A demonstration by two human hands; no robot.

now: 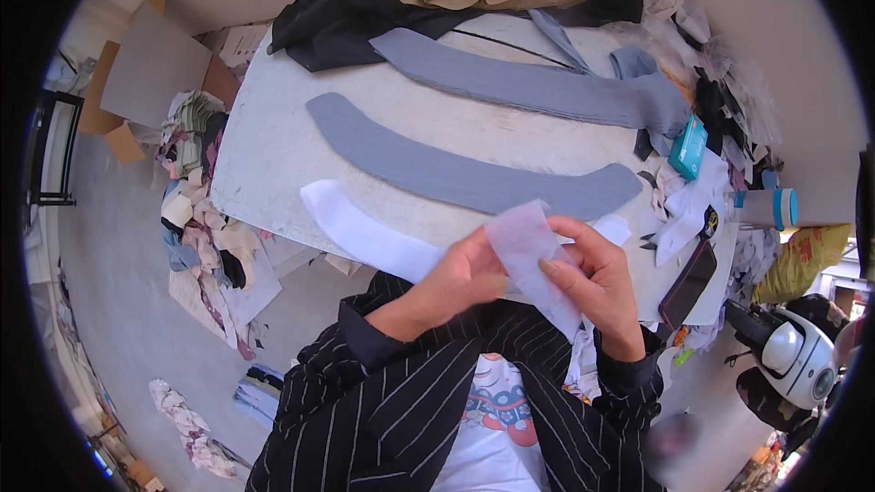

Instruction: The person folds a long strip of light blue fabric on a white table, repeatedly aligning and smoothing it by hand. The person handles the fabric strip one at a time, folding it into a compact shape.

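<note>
Just below the curved grey fabric piece (pixel 474 173) on the bench (pixel 273 146), my left hand (pixel 460 278) and right hand (pixel 592 278) both pinch the white interfacing strip (pixel 524 241), light, limp and best gripped at its edges, though its lower end hides behind my fingers.
</note>
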